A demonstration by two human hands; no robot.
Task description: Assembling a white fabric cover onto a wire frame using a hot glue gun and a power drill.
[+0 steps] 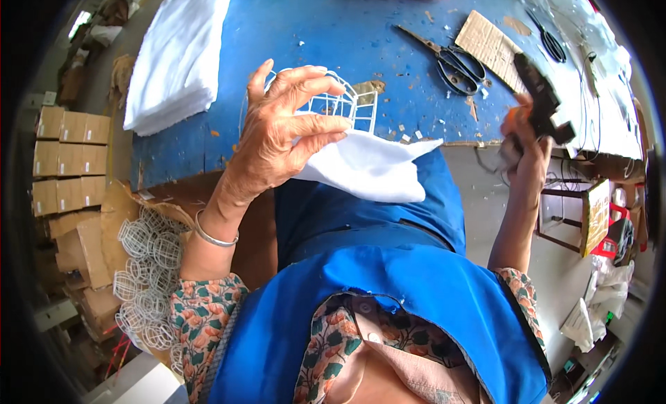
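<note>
My left hand (281, 130) is raised over the near edge of the blue table (333, 36). It grips a small white wire cage (347, 102) together with a sheet of white fabric (371, 168) that hangs down over my blue apron. A silver bangle circles that wrist. My right hand (527, 150) is lifted at the table's right side and holds a black glue gun (541, 98) with its nozzle pointing up and left. Part of the cage is hidden behind my fingers.
A stack of white fabric sheets (177, 57) lies at the table's far left. Black scissors (451, 60) and a cardboard piece (489, 46) rest near the right. Several white wire cages (149, 265) fill a cardboard box at lower left, beside stacked cartons (69, 154).
</note>
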